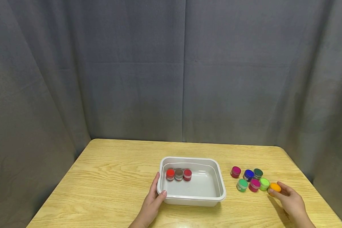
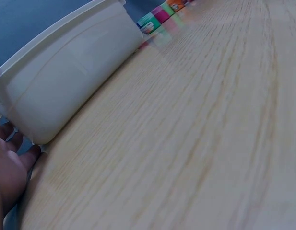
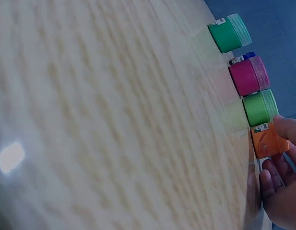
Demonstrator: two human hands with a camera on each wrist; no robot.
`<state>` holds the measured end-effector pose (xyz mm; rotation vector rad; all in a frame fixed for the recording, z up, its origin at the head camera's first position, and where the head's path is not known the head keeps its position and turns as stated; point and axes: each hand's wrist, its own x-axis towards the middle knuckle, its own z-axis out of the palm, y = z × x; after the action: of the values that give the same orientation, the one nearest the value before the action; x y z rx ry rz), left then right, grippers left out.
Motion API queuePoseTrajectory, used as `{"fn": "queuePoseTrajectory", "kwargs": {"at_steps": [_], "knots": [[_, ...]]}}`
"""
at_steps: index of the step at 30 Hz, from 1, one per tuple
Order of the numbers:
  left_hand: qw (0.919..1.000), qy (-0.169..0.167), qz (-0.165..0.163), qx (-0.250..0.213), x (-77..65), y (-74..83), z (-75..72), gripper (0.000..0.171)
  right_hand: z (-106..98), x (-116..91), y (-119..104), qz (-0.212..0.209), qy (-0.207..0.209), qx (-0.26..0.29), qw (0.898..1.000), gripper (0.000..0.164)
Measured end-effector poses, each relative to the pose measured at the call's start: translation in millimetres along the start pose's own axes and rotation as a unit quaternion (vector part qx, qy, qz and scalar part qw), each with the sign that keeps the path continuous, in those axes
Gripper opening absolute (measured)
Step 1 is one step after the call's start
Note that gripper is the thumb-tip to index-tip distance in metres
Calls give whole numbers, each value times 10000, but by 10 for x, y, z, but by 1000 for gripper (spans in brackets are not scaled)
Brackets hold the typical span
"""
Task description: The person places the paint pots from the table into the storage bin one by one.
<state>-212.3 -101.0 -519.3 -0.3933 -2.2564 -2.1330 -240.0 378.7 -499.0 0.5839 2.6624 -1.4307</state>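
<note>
With the thumb on its rim and the fingers along the outer left side, my left hand [image 1: 151, 201] grips a white plastic tray [image 1: 193, 198] at its near left corner. Inside the tray, a red paint jar [image 1: 170, 174], a brown one [image 1: 178, 174] and a crimson one [image 1: 187, 174] stand in a row toward the left. Off to the right, my right hand [image 1: 292, 200] holds an orange paint jar [image 1: 275, 187] between thumb and fingers. The right wrist view shows this orange jar [image 3: 266, 142] at the table surface, beside a light green jar [image 3: 261, 108].
Several more jars stand between tray and right hand: magenta [image 1: 235, 172], blue [image 1: 248, 175], dark green [image 1: 257, 174], green [image 1: 242, 185], pink [image 1: 254, 185] and light green [image 1: 264, 184]. The wooden table [image 1: 108, 183] ends at grey curtains [image 1: 131, 79] behind and on both sides.
</note>
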Motion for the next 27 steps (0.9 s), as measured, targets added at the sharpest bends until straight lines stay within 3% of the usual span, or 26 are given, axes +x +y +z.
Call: {"fn": "queuePoseTrajectory", "kwargs": {"at_steps": [15,22,27], "knots": [[10000,-73,5,-44,-2,-2,-5,69,-23,-8,-4,76,514,18,9986,82],[10000,-54,30,-33,-7,10,-6,69,-63,-31,-100,85,544,293,9981,85],[10000,-65,41,-60,-6,12,-10,69,-86,-69,-206,-60,538,102,9985,85]]}}
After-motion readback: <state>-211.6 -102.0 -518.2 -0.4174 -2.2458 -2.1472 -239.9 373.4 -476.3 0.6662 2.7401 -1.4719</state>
